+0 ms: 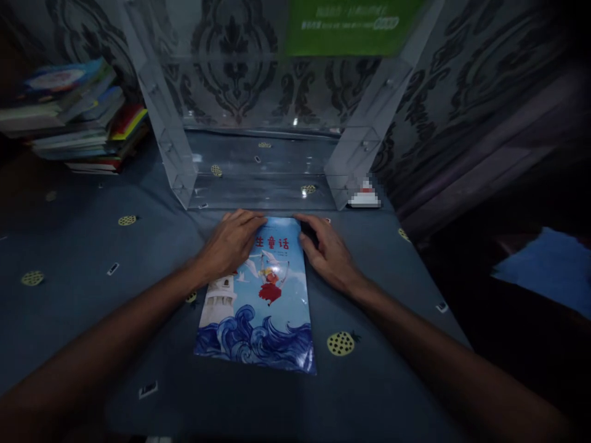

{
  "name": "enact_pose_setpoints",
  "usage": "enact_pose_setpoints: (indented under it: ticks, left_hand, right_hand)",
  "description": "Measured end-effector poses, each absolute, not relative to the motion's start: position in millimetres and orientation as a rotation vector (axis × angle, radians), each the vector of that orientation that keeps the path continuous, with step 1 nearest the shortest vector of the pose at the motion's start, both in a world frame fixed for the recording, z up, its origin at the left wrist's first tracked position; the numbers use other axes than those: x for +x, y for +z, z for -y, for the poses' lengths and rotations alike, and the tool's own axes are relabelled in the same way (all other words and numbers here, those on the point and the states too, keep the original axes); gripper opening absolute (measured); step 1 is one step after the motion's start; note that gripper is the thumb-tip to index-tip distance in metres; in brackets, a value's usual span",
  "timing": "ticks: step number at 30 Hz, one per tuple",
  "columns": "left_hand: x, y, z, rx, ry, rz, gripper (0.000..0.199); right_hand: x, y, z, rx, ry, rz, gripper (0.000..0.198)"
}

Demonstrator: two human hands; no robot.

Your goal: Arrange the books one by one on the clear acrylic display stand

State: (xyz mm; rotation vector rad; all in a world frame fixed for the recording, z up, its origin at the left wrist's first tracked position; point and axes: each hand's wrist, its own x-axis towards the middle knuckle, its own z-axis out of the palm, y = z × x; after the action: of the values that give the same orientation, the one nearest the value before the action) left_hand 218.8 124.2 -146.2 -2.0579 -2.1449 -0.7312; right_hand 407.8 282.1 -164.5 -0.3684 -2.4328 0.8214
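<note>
I read "生童话" on the book (pixel 277 320). My left grip (pixel 237 240) overlaps it, how closed I can't tell; my right grip (pixel 325 249), thumb and finger parted, meets its corner.

2 forearms (pixel 115 332) angle inward — left hand (pixel 234 243) palm down, right hand (pixel 327 249) loosely bent.

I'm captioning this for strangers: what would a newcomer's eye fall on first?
Probably the glossy blue picture book, lying on the dark blue pineapple-print cloth at centre, with the left hand over its upper left edge and the right hand at its upper right. Behind it stands a clear plastic rack with a green panel at top right. A stack of colourful books sits back left.
</note>
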Motion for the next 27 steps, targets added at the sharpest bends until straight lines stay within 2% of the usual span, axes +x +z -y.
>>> enact_pose_setpoints:
  ticks: [7, 11, 17, 23, 27]
  left_hand:
    - [207, -138, -121, -2.256, -0.669, 2.103, 0.034]
    - [205, -127, -115, -2.308, -0.468, 2.008, 0.033]
    - [254, -107, -115, -2.083, -0.123, 2.18, 0.026]
    - [304, -96, -124, -2.007, 0.116, 2.231, 0.044]
    - [317, -91, -134, -1.934, 0.235, 2.27, 0.035]
  right_hand:
    - [406, -160, -280, -0.45, 0.901, 2.355, 0.033]
    - [405, -155, -277, -0.537, 1.014, 2.31, 0.03]
    - [404, -148, -275, -0.595, 1.129, 2.258, 0.031]
    - [404, -148, -277, -0.563, 1.156, 2.214, 0.031]
    - [403, -150, -279, -0.537, 1.154, 2.198, 0.029]
